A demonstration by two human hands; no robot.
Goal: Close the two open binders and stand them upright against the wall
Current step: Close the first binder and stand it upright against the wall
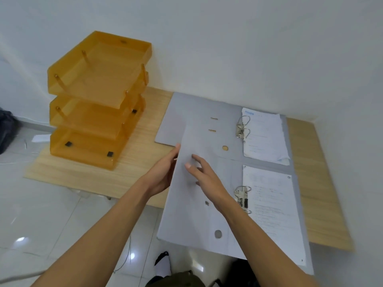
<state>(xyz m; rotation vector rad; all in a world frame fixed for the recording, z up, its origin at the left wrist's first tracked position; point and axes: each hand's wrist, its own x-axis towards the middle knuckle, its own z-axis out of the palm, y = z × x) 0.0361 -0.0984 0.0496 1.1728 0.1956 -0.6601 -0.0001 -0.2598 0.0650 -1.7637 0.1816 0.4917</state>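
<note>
Two grey lever-arch binders lie open on a low wooden table. The far binder [199, 112] lies flat by the wall, with white sheets on its ring mechanism [242, 127]. The near binder [186, 214] has its left cover lifted and tilted up, and printed pages [271, 212] rest on its right side. My left hand [163, 172] grips the left edge of that lifted cover. My right hand [205, 175] rests flat on the cover's inner face with the fingers spread.
A three-tier orange plastic letter tray [97, 100] stands on the table's left part. The white wall [228, 48] runs behind the table. Wooden tabletop [315, 183] shows to the right of the binders. White floor tiles lie at the left and front.
</note>
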